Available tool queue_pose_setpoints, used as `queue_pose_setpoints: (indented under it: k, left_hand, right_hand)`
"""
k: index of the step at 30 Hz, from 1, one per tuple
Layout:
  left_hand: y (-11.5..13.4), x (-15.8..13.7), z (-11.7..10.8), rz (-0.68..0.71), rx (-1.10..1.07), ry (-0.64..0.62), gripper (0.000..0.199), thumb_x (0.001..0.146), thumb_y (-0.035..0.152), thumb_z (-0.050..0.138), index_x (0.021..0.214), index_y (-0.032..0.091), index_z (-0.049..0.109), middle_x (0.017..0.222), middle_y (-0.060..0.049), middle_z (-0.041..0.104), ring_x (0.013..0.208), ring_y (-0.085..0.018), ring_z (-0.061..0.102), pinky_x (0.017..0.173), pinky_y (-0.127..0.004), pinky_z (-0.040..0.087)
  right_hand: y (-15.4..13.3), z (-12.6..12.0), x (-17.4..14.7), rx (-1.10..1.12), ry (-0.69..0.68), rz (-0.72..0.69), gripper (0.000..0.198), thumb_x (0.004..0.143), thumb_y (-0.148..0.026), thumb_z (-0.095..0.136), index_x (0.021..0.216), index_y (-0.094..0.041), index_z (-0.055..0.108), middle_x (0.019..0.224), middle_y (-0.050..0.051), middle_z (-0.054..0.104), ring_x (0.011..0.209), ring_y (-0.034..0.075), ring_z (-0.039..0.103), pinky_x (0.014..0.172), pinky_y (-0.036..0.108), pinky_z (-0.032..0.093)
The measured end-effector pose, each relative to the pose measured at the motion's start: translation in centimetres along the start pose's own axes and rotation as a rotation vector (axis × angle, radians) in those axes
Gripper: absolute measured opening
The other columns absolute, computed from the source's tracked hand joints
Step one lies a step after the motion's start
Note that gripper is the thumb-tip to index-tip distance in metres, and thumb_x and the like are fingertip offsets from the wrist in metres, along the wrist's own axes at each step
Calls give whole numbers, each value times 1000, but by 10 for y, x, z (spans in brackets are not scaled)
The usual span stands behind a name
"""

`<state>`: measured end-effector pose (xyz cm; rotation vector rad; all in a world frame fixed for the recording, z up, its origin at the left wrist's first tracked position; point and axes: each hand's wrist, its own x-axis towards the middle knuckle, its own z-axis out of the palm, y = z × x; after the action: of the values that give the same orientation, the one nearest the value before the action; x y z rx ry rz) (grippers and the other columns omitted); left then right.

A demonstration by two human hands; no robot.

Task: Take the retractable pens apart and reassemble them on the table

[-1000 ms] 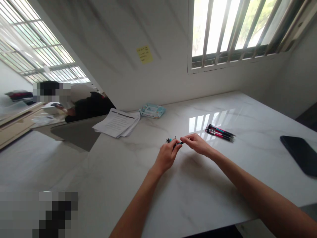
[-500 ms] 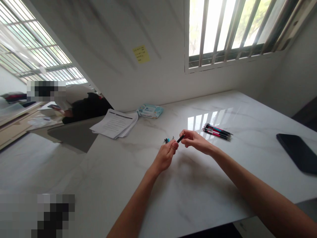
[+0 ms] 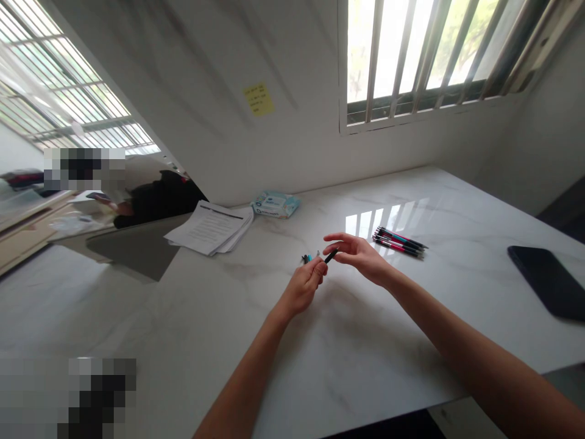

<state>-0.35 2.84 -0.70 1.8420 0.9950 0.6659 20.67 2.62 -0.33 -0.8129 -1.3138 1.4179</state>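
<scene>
Left hand (image 3: pixel 307 283) closed, thumb and fingers pinching a black pen (image 3: pixel 331 255) whose free end juts out between one and two o'clock. And the right hand (image 3: pixel 359 256), right there beside it: fingers parted and lightly curved, thumb apart below, close around that free end, though whether they touch it, I can't tell! At twelve o'clock from the left hand, black and turquoise pen ends (image 3: pixel 307 259) peek out, partly hidden. Between two and three o'clock from the right hand, a bundle of pens (image 3: pixel 398 242), black, red and turquoise, lies side by side on the marbled tabletop (image 3: pixel 379 378). Smartphone (image 3: pixel 546 282) at three o'clock, well apart; printed sheets (image 3: pixel 212 227) at ten from the left hand, wipes pack (image 3: pixel 275 204) at eleven.
</scene>
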Motion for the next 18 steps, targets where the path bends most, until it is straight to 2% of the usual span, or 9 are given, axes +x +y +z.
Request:
queue_pose_setpoints:
  k: [2,4,6,9,11,14,16,18]
  left_hand:
    - [1,0,0,0,8,-9,42,105,51,38,84,19,54,70,2,49,63,-13,45,60,-25,36]
    - [2,-1,-1,4,20,-13,41,105,51,38,84,19,55,70,2,49,64,-13,45,60,-25,36]
    - [3,0,-1,4,43,-19,42,105,51,38,84,19,55,70,2,49,63,-13,45,60,-25,36]
    - [4,0,-1,-3,66,-29,42,105,51,37,84,19,56,69,2,50,63,-14,46,60,-26,36]
    - [5,0,-1,-3,63,-30,43,105,51,36,84,19,56,69,2,50,63,-14,45,60,-26,36]
    - [5,-1,-1,-4,58,-29,44,105,52,36,84,19,55,69,2,49,63,-14,44,59,-26,36]
    - [4,-1,-1,-9,45,-27,44,104,53,38,85,19,56,70,2,49,63,-14,44,59,-26,36]
    - [3,0,-1,-17,7,-28,44,104,53,38,85,18,57,70,2,48,62,-13,43,58,-25,35]
  right_hand:
    - [-2,0,-1,-31,12,-9,49,81,-31,79,128,-26,66,118,8,74,116,25,66,98,40,51]
    - [-2,0,-1,-68,37,-10,48,81,-33,80,126,-24,67,112,8,74,111,25,68,97,40,51]
    - [-2,-1,-1,-51,4,5,50,82,-35,80,128,-23,66,106,7,75,102,23,70,94,40,52]
    - [-2,-1,-1,1,-62,3,54,82,-34,78,133,-26,62,117,9,73,107,23,69,95,39,53]
    - [-3,0,-1,-76,15,4,51,81,-37,81,127,-24,65,113,9,73,107,24,69,94,39,53]
    - [-5,-1,-1,-165,94,30,47,80,-40,82,121,-20,69,97,6,73,95,22,70,91,39,54]
    - [-8,-3,-1,-103,30,35,50,81,-38,81,126,-22,67,103,7,75,101,23,70,94,40,53]
    - [-10,-4,-1,-57,-30,20,54,81,-36,82,132,-25,65,119,9,73,114,24,67,100,41,52]
